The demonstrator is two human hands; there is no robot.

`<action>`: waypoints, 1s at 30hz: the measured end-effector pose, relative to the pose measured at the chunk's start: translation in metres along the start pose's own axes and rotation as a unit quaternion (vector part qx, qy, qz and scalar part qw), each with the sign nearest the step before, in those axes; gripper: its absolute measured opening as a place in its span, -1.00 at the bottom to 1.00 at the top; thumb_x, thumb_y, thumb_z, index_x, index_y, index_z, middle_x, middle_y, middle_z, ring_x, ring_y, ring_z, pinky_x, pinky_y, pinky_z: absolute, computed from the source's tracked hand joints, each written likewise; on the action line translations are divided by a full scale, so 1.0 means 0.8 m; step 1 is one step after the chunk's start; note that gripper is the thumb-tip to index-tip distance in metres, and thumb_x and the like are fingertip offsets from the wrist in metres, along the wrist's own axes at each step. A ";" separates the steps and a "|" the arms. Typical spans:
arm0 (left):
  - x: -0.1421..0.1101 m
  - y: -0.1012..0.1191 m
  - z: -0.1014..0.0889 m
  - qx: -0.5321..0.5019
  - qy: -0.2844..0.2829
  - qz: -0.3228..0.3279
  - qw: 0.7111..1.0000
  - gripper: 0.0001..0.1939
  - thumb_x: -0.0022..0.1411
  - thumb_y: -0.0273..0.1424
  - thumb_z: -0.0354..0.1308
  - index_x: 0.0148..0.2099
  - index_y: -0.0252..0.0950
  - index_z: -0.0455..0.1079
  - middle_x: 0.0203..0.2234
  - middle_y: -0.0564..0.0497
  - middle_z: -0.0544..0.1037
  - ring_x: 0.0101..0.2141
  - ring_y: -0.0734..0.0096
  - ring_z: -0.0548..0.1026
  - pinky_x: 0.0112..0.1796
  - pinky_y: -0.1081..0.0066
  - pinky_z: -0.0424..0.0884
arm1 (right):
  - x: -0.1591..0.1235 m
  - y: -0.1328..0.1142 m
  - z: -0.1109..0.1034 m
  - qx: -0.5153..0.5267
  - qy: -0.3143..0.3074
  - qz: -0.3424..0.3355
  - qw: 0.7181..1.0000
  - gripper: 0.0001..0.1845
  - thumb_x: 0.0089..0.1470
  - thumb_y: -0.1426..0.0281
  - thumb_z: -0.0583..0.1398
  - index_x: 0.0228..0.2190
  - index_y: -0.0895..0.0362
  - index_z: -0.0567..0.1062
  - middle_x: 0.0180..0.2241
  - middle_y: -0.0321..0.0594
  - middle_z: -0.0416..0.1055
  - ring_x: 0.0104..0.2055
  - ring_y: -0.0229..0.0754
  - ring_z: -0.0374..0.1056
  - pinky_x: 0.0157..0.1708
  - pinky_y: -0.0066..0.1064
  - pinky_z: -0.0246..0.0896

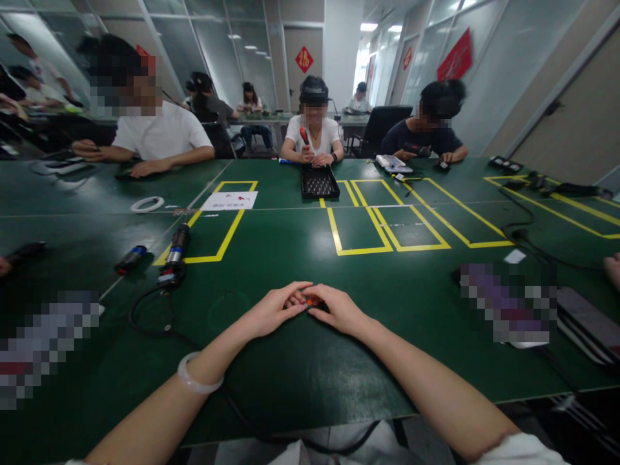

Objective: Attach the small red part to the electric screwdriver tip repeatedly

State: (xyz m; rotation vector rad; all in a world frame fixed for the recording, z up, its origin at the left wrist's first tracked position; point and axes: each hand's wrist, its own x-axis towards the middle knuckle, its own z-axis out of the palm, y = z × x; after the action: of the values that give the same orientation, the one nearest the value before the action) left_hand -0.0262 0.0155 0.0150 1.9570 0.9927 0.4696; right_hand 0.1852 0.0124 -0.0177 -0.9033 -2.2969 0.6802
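Observation:
My left hand [276, 309] and my right hand [340, 310] meet fingertip to fingertip just above the green table [310, 374]. Between them shows a small dark piece with orange spots [312, 302], mostly covered by my right fingers; its kind I cannot make out. Right-hand fingers and thumb curve around it. The fingers of my left hand are bent, with the thumb stretched towards the same piece; whether they grip it is hard to see. A pale bangle [199, 374] circles my left wrist.
Left of my hands lie a black cylindrical tool with a cable [177, 248] and a short black-and-blue cylinder [130, 259]. Yellow tape outlines [363, 250] mark the table. Across it, a person works at a black tray of small parts [320, 183]. A white sheet [230, 201] and blurred-out devices lie around.

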 end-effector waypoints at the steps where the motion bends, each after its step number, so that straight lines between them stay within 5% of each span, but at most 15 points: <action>1: 0.000 0.000 0.001 -0.005 -0.007 0.001 1.000 -0.49 0.28 -0.26 0.02 0.25 -0.23 0.15 -0.21 -0.03 0.47 -0.26 0.43 0.45 -0.22 0.42 0.39 | 0.000 -0.001 0.000 -0.004 -0.003 -0.005 1.000 -0.73 0.13 0.46 0.19 -0.09 0.10 0.39 -0.21 -0.21 0.42 -0.19 -0.20 0.34 -0.16 -0.38 0.24; 9: -0.001 0.007 0.002 0.028 0.015 0.017 0.999 -0.41 0.23 -0.31 0.06 0.28 -0.19 0.08 -0.20 -0.01 0.50 -0.22 0.40 0.47 -0.14 0.36 0.39 | 0.001 0.002 0.001 0.021 0.005 0.045 0.999 -0.88 0.15 0.41 0.19 -0.22 0.13 0.45 -0.32 -0.25 0.47 -0.29 -0.23 0.38 -0.22 -0.42 0.23; 16: -0.006 0.015 0.003 0.153 0.053 0.046 0.986 -0.75 0.30 -0.29 -0.03 -0.04 -0.21 0.35 -0.20 0.01 0.53 -0.22 0.38 0.49 -0.16 0.40 0.37 | 0.002 0.001 -0.001 0.151 0.027 0.084 0.985 -0.84 0.16 0.40 0.18 -0.18 0.13 0.44 -0.33 -0.26 0.51 -0.29 -0.24 0.43 -0.23 -0.43 0.29; 30: -0.007 0.008 0.004 0.184 0.073 0.049 0.979 -0.79 0.31 -0.26 -0.01 -0.07 -0.20 0.31 -0.25 0.06 0.53 -0.22 0.40 0.50 -0.18 0.42 0.35 | 0.004 0.008 0.003 0.308 0.036 0.116 0.944 -0.79 0.15 0.29 0.18 -0.27 0.19 0.40 -0.41 -0.25 0.47 -0.37 -0.27 0.39 -0.27 -0.41 0.28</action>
State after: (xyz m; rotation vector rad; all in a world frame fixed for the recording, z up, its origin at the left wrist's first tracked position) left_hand -0.0244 0.0077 0.0187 2.3375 1.1423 0.5184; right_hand 0.1842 0.0179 -0.0224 -0.8679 -1.7479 1.3465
